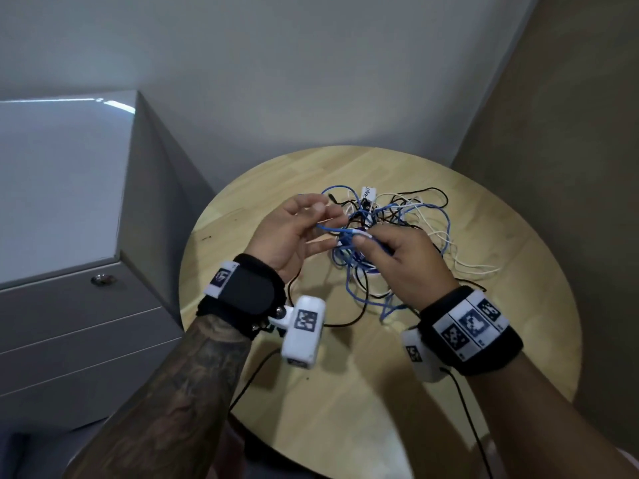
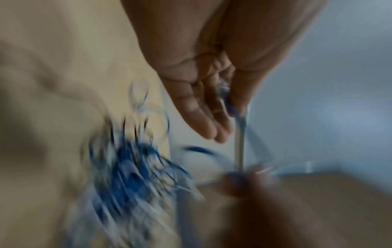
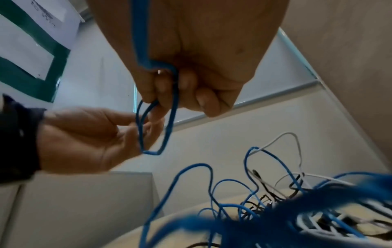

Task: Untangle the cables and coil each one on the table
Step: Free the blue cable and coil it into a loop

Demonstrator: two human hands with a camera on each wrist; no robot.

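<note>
A tangle [image 1: 397,216] of blue, white and black cables lies on the round wooden table [image 1: 345,392]. My right hand [image 1: 366,240] hovers over its near side, fingers curled round loops of the blue cable [image 3: 174,107]. My left hand [image 1: 321,223] is palm-up just left of it and pinches the same blue cable [image 2: 230,105] between thumb and fingers. A short stretch runs between both hands. The white cable [image 1: 477,269] trails to the right, and the black cable [image 1: 432,191] loops along the far side. The left wrist view is blurred.
A grey drawer cabinet [image 1: 69,254] stands close to the table's left edge. A white paper tag [image 1: 368,193] sits at the far side of the tangle. Thin black leads [image 1: 256,371] hang from my wrist cameras over the near table edge.
</note>
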